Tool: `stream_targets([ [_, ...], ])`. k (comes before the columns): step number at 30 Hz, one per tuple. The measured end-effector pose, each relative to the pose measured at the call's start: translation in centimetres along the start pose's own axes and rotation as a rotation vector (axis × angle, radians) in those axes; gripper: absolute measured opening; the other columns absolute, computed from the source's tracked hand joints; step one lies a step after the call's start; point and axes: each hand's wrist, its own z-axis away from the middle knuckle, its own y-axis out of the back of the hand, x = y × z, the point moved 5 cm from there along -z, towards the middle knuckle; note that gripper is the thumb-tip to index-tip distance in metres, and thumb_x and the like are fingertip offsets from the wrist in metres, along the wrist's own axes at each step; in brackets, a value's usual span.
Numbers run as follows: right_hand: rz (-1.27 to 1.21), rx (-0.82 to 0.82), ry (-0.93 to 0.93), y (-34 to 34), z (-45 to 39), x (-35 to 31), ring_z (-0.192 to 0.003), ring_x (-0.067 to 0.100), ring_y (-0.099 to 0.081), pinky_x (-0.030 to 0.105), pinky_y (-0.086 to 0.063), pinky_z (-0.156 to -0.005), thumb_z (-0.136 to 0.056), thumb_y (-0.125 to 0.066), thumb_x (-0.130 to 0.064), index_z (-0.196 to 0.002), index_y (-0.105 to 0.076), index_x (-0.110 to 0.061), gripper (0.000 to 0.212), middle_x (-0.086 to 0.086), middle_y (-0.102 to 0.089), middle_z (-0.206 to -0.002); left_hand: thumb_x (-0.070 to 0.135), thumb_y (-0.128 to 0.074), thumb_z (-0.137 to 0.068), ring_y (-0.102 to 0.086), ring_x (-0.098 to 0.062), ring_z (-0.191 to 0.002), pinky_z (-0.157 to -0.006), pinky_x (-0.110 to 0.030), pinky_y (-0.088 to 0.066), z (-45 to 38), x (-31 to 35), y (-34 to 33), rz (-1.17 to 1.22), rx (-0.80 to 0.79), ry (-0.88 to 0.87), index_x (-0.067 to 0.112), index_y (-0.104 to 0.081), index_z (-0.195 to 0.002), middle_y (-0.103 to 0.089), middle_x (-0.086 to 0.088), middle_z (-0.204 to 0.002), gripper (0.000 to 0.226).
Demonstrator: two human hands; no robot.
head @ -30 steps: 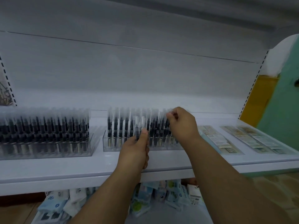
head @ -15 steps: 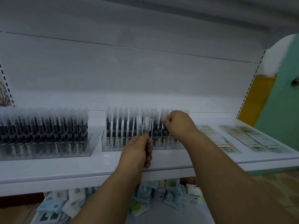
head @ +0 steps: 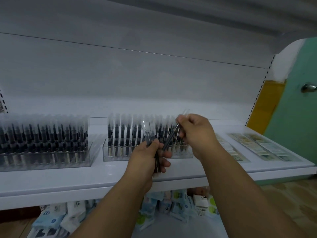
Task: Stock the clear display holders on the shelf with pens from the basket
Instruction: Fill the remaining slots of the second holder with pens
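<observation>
Two clear display holders stand on the white shelf (head: 51, 179). The left holder (head: 46, 158) is packed with upright black pens with clear caps. The middle holder (head: 116, 155) holds several rows of the same pens. My left hand (head: 147, 160) grips a small bundle of pens (head: 149, 134) in front of the middle holder. My right hand (head: 195, 133) pinches one pen (head: 169, 140), tilted, its lower end by my left fingers. The holder's right part is hidden behind my hands. No basket is in view.
Flat packaged items (head: 262, 148) lie in rows on the right part of the shelf. Packets in blue and white wrapping (head: 173, 203) are piled on the level below. A green door with a metal knob (head: 308, 87) stands at the far right.
My right hand has come away from the middle holder and now lifts a single tilted pen from the bundle. My left hand has dropped a little and tightened on its pens.
</observation>
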Motion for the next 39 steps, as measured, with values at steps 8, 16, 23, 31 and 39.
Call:
stream_targets([
  [8,0.344,0.281,0.235,1.8,-1.5,-0.3,-0.069,0.021,-0.057,0.031,-0.044,-0.064,-0.099,-0.052,-0.032,-0.081,-0.06,-0.011,0.029,0.003,-0.061,-0.075,0.025,-0.05,-0.104,-0.046,-0.019,-0.042,-0.04,-0.026,-0.039,-0.2,0.0,0.3,-0.046,0.046,-0.009,0.001,-0.059,-0.095,-0.06,-0.006,-0.055,0.028],
  [16,0.471,0.209,0.289,0.3,-2.3,0.8,-0.067,0.012,-0.049,0.026,-0.034,-0.057,-0.1,-0.052,-0.03,-0.074,-0.052,-0.019,0.028,0.001,-0.057,-0.077,0.025,-0.052,-0.103,-0.041,-0.019,-0.044,-0.042,-0.027,-0.034,-0.4,-0.4,0.7,-0.055,0.074,-0.028,0.003,-0.062,-0.093,-0.054,-0.004,-0.055,0.026],
  [23,0.575,0.157,0.268,0.2,-3.1,0.1,-0.058,0.01,-0.043,0.028,-0.034,-0.056,-0.1,-0.052,-0.029,-0.071,-0.052,-0.014,0.033,-0.004,-0.049,-0.063,0.025,-0.053,-0.103,-0.038,-0.017,-0.042,-0.042,-0.026,-0.031,-0.6,-0.6,0.6,-0.037,0.08,-0.012,0.005,-0.062,-0.09,-0.05,-0.003,-0.054,0.025],
  [31,0.768,-0.017,0.064,-1.3,-2.7,4.2,-0.057,0.02,-0.045,0.028,-0.034,-0.06,-0.098,-0.054,-0.036,-0.059,-0.041,-0.014,0.046,0.001,-0.043,-0.056,0.027,-0.053,-0.102,-0.038,-0.016,-0.041,-0.041,-0.025,-0.031,-0.4,-0.5,0.5,-0.028,0.085,-0.02,0.006,-0.062,-0.089,-0.05,-0.002,-0.052,0.026],
  [39,0.112,-0.131,-0.002,-1.8,0.5,1.9,-0.051,0.011,-0.044,0.024,-0.038,-0.052,-0.095,-0.058,-0.042,-0.075,-0.061,-0.008,0.04,0.001,-0.051,-0.062,0.029,-0.053,-0.102,-0.04,-0.017,-0.046,-0.045,-0.028,-0.031,-0.5,-0.9,-0.5,-0.087,-0.008,0.001,0.004,-0.064,-0.095,-0.055,-0.004,-0.058,0.028],
])
